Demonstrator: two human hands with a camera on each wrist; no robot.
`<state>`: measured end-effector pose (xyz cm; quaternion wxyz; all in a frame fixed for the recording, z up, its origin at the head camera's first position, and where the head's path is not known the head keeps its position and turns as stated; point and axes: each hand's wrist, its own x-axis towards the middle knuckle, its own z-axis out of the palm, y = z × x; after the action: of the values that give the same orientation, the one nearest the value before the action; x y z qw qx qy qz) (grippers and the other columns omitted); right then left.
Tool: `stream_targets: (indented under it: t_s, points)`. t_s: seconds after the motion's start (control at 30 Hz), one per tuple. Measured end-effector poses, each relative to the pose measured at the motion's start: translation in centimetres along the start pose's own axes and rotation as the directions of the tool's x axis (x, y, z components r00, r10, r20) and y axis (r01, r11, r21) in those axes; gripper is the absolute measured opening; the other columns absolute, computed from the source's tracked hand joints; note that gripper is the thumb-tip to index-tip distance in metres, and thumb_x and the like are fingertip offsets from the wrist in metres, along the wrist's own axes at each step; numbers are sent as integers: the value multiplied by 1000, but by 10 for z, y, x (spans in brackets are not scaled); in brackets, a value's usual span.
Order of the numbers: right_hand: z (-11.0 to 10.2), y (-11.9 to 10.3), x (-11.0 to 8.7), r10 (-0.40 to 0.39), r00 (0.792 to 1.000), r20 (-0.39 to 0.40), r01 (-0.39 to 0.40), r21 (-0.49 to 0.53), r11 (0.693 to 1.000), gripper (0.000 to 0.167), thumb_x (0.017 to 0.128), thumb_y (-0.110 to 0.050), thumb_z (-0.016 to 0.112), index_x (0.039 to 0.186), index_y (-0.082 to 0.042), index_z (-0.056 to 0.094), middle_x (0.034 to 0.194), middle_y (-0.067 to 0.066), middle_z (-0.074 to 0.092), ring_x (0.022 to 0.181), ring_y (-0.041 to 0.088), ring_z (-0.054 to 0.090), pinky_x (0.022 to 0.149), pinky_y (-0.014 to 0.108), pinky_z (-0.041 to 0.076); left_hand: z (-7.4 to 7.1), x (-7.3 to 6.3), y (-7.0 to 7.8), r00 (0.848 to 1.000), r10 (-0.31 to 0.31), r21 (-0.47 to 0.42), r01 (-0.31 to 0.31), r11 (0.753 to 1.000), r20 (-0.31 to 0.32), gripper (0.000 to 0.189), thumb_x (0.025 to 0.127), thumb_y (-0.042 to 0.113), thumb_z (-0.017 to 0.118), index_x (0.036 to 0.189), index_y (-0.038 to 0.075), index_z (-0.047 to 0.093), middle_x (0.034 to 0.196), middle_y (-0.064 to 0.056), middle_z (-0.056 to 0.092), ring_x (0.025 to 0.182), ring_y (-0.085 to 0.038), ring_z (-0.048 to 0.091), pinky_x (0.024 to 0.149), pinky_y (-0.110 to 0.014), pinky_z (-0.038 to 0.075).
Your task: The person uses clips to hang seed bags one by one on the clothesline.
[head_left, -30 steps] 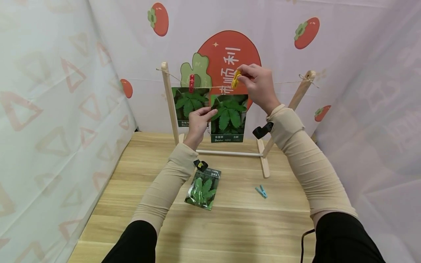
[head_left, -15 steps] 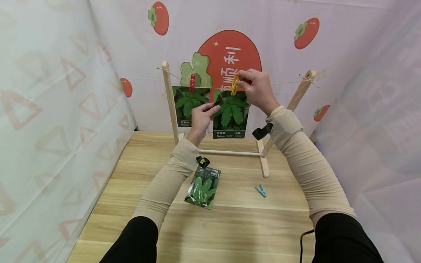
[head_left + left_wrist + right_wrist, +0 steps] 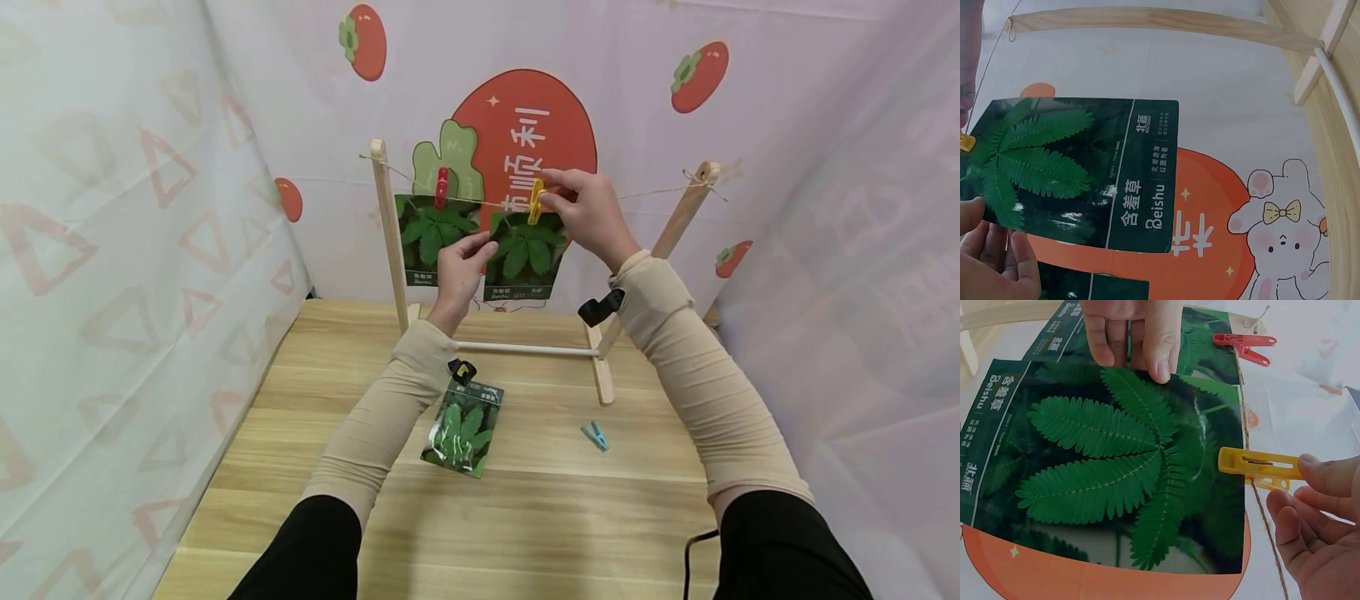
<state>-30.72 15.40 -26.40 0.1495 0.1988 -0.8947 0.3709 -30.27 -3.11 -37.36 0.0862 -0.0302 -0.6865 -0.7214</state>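
Observation:
My left hand (image 3: 459,273) pinches the left edge of a green seed packet (image 3: 521,258) with a leaf picture, thumb in front and fingers behind. The packet's lower end tilts away. Between the thumb and fingers of my right hand (image 3: 588,208) is a yellow clothespin (image 3: 1260,464), its tip over the packet's top edge, right at the string (image 3: 1246,425). A second seed packet (image 3: 422,237) hangs at left from the string under a red clothespin (image 3: 441,188), partly covered by my left hand and the held packet.
The string runs between two wooden posts (image 3: 678,212) of a stand, joined low by a white rod (image 3: 536,349). On the wooden table (image 3: 480,533) lie another seed packet (image 3: 463,429) and a blue clothespin (image 3: 596,436). A black cable (image 3: 687,562) is at the right.
The yellow clothespin has come down from above the packet onto its top edge. The packet has risen slightly to the string, and its bottom has swung back. My left hand has shifted slightly right.

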Motion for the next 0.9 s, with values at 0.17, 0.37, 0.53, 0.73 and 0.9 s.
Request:
stream_targets:
  t_s: [0.17,0.37,0.53,0.73,0.9]
  points:
    - [1,-1,-5,-15,999,-35,15,14,1000,37,97,-17,61,132,-5,60,121,17,66,98,26,63,80,22,51,-4,-4,-2,999,35,5,-35,999,-17,27,94,21,66,118,8,71,116,-13,69,91,-13,61,67,-21,44]
    - [3,4,-13,-17,996,-85,23,76,997,36,96,-15,62,130,-4,62,118,15,67,99,22,63,79,13,49,-7,-7,0,997,73,0,-73,997,-12,26,95,22,64,116,7,72,113,-14,71,68,-7,52,56,-20,38]
    - [4,9,-22,-50,994,-101,61,110,992,38,94,-19,64,129,-2,62,116,16,67,104,24,65,92,27,54,-11,-9,2,995,95,1,-95,996,26,31,96,25,63,120,7,69,120,-13,69,108,-22,65,86,-25,53]
    - [7,18,-35,-120,988,-98,130,101,986,41,95,-20,64,132,-3,60,119,16,66,103,24,61,89,25,50,-19,-15,5,996,66,-14,-65,998,62,34,98,29,60,124,8,67,128,-14,65,118,-23,62,98,-31,51]
    - [9,25,-47,-199,974,-106,209,98,973,41,94,-15,65,132,0,59,123,20,65,99,30,58,91,44,47,-26,-20,5,996,28,18,-29,999,89,35,98,32,58,126,13,66,127,-7,67,104,-18,61,83,-30,50]
